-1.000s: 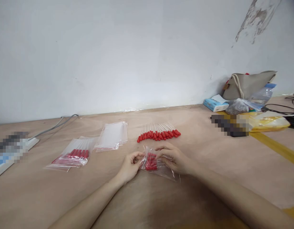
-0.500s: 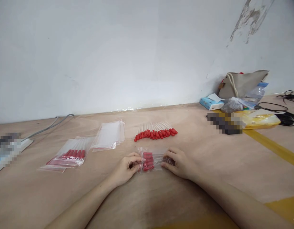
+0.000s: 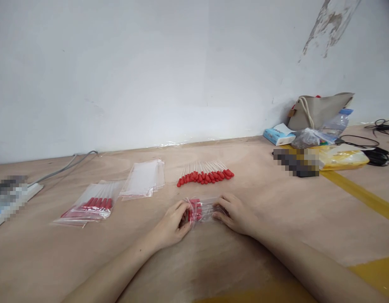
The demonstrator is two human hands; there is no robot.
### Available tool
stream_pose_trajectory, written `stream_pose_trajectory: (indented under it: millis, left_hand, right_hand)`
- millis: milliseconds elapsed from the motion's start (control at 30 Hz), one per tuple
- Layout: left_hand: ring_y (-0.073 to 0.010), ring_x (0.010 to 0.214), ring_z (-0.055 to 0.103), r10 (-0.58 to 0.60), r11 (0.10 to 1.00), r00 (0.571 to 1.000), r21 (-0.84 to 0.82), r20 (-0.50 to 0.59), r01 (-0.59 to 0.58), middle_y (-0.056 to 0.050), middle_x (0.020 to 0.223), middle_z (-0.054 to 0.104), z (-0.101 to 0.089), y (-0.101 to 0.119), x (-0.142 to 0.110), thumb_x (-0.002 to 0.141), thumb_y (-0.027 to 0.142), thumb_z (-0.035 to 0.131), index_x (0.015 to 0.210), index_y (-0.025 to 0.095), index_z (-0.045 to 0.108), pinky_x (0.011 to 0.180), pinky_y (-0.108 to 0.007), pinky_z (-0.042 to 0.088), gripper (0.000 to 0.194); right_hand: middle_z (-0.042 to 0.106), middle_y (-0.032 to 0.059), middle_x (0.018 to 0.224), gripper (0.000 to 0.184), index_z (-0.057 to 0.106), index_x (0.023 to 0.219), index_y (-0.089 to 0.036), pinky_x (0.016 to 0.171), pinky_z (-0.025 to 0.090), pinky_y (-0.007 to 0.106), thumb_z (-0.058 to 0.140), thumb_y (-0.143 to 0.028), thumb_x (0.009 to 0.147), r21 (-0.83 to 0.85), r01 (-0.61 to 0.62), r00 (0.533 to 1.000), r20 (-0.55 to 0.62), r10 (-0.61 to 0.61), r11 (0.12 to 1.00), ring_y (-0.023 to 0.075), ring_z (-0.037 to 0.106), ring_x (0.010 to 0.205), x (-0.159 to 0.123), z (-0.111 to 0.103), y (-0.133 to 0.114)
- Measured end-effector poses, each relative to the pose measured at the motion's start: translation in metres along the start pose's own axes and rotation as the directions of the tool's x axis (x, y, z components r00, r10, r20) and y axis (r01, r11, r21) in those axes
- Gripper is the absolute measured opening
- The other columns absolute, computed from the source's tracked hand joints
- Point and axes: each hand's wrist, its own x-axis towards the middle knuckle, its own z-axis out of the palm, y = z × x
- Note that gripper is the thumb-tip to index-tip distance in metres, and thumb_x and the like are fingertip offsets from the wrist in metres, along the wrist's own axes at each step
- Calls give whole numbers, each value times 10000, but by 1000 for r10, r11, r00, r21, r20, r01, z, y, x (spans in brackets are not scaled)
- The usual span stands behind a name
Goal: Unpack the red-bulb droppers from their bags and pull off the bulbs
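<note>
Between my hands, low over the table, is a clear zip-lock bag (image 3: 208, 209) with several red-tipped white sticks inside, tips to the left. My left hand (image 3: 175, 223) pinches the bag's left end, beside the red tips. Fingers of my right hand (image 3: 234, 213) are closed on the other end, where the pale stems lie. Just beyond the bag, a row of loose red-tipped sticks (image 3: 207, 176) lies with tips toward me. Left of that row is a stack of flat clear bags (image 3: 142, 179). Farther left, filled bags (image 3: 91, 204) with red-tipped sticks lie in a pile.
At the back right are a blue tissue pack (image 3: 278, 135), a grey pouch (image 3: 318, 111), a yellow packet (image 3: 342, 158) and black cables (image 3: 379, 155). A blurred white object (image 3: 14, 202) sits at the left edge, near a grey cable (image 3: 66, 167). Yellow tape (image 3: 360, 193) crosses the right side.
My left hand has moved right, bunching the bag's left end toward the red tips. My right hand stays nearly in place on the other end.
</note>
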Motion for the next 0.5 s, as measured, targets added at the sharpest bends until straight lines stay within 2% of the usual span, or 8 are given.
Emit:
stream_pose_trajectory:
  millis: [100, 267, 500]
  left_hand:
    - [-161, 789, 479, 22, 998, 1000, 59, -5, -22, -55, 886, 505, 5, 1, -1, 806, 179, 397, 903, 179, 473, 726, -278, 399, 123]
    - [-179, 883, 476, 32, 995, 999, 92, -19, -31, -75, 980, 486, 12, -3, -1, 821, 166, 387, 995, 182, 461, 800, -307, 398, 190]
    - [-154, 836, 482, 73, 996, 997, 58, -37, -71, -51, 915, 506, 0, -10, 2, 840, 119, 346, 916, 180, 490, 767, -279, 399, 173]
  right_hand:
    - [548, 42, 845, 187, 555, 875, -195, 696, 414, 295, 565, -353, 776, 69, -10, 1000, 29, 8, 998, 169, 499, 807, 0, -5, 2]
    - [549, 48, 867, 191, 557, 899, -193, 706, 402, 300, 553, -345, 783, 112, -16, 999, 45, 11, 994, 170, 491, 809, 0, -6, 4]
    - [545, 47, 875, 190, 557, 907, -205, 712, 397, 303, 547, -349, 784, 123, -15, 998, 60, 8, 992, 175, 488, 816, 0, -4, 5]
